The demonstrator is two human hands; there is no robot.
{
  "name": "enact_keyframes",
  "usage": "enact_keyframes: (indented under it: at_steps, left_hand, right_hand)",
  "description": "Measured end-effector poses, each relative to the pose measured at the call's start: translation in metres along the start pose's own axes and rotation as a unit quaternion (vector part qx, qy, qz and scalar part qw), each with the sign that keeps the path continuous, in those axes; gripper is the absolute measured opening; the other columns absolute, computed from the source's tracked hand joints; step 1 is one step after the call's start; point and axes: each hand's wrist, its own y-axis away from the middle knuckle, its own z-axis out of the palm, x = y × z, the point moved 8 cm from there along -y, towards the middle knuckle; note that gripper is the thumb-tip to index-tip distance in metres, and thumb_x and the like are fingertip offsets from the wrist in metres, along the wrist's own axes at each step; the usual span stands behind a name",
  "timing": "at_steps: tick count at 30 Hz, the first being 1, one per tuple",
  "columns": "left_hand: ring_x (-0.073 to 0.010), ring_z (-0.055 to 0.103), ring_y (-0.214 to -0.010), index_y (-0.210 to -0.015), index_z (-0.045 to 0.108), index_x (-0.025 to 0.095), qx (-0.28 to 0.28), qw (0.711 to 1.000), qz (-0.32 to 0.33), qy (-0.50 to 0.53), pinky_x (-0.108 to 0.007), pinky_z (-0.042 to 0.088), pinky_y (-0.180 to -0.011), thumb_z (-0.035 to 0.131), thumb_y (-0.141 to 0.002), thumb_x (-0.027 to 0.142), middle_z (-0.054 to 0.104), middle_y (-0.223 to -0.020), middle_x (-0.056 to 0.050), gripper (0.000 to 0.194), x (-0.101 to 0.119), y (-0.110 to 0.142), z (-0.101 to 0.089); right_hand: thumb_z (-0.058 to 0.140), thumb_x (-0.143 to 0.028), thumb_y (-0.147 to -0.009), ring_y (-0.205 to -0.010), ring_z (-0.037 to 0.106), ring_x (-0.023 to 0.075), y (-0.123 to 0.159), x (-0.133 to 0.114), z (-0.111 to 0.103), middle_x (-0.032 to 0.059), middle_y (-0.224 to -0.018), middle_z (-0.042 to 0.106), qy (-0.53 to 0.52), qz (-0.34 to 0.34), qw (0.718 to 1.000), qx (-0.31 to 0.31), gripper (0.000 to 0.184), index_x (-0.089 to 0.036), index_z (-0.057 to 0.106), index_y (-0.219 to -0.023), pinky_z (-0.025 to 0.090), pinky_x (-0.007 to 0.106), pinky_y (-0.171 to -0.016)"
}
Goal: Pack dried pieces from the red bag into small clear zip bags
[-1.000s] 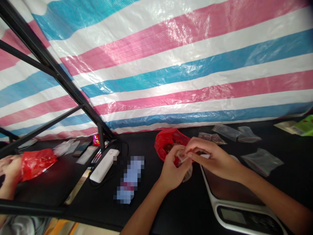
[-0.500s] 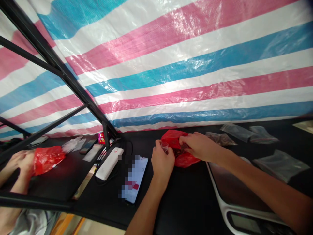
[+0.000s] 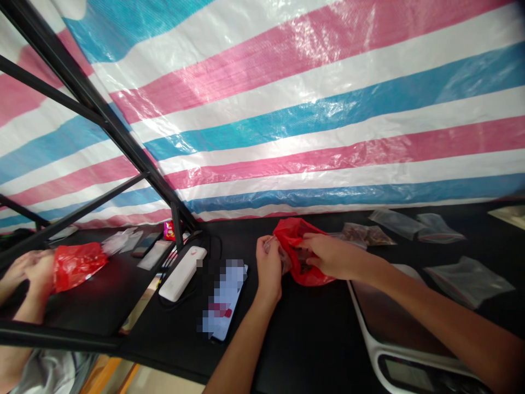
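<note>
A crumpled red plastic bag (image 3: 292,243) sits open on a black tabletop (image 3: 311,339), the right hand (image 3: 331,255) dipped inside, its grip hidden; the left hand (image 3: 268,271) holds a small clear plastic bag (image 3: 283,258) alongside. Rightward lies 1 pale-rimmed rectangular scale (image 3: 394,324).

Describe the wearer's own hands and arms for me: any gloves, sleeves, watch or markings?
The left hand and right hand are bare, without gloves. The left forearm and right forearm show no sleeve, watch, bracelet, cable or marking. No ring shows, but the view is partly blocked.
</note>
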Motion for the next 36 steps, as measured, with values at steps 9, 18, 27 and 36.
enact_keyframes:
  at_steps: [9, 18, 27, 36]
  left_hand:
    - [-0.0102, 0.054, -0.067, -0.106, 0.054, 0.022, -0.004, 0.985, 0.165, -0.059, -0.022, 0.044, -0.065, 0.064, -0.082, 0.024, 0.055, -0.083, 0.005, 0.026, 0.039, 0.011, -0.004]
    - [-0.0188, 0.064, -0.077, -0.101, 0.061, 0.023, -0.060, 0.928, 0.270, -0.250, -0.030, 0.049, -0.072, 0.069, -0.087, 0.024, 0.067, -0.084, -0.001, 0.016, 0.049, 0.034, 0.018]
    - [-0.0252, 0.067, -0.096, -0.115, 0.061, 0.024, -0.089, 0.898, 0.284, -0.324, -0.037, 0.051, -0.084, 0.074, -0.085, 0.025, 0.074, -0.105, -0.005, 0.033, 0.043, 0.038, 0.023]
    - [-0.0201, 0.068, -0.085, -0.122, 0.057, 0.025, -0.084, 0.919, 0.263, -0.281, -0.031, 0.052, -0.079, 0.068, -0.090, 0.027, 0.071, -0.096, -0.002, 0.034, 0.042, 0.036, 0.023]
  right_hand:
    - [0.058, -0.015, -0.091, -0.098, 0.078, 0.0243, 0.003, -0.006, -0.012, 0.0075, -0.102, 0.080, -0.185, 0.019, 0.982, -0.021, 0.020, -0.021, 0.063, -0.110, 0.060, 0.037, -0.088]
    - [0.064, -0.042, -0.099, -0.104, 0.072, 0.0236, 0.013, -0.040, -0.051, 0.0066, -0.116, 0.076, -0.234, -0.048, 0.971, 0.004, 0.028, -0.025, 0.065, -0.122, 0.057, 0.039, -0.095]
    - [0.052, -0.006, -0.094, -0.112, 0.066, 0.0240, 0.025, -0.087, -0.060, 0.0046, -0.119, 0.069, 0.053, -0.149, 0.981, 0.109, 0.039, -0.032, 0.073, -0.116, 0.052, 0.037, -0.097]
    - [0.053, -0.007, -0.093, -0.127, 0.063, 0.0254, 0.027, -0.081, -0.074, 0.0059, -0.140, 0.064, 0.072, -0.131, 0.974, 0.168, 0.054, -0.032, 0.061, -0.141, 0.049, 0.040, -0.110]
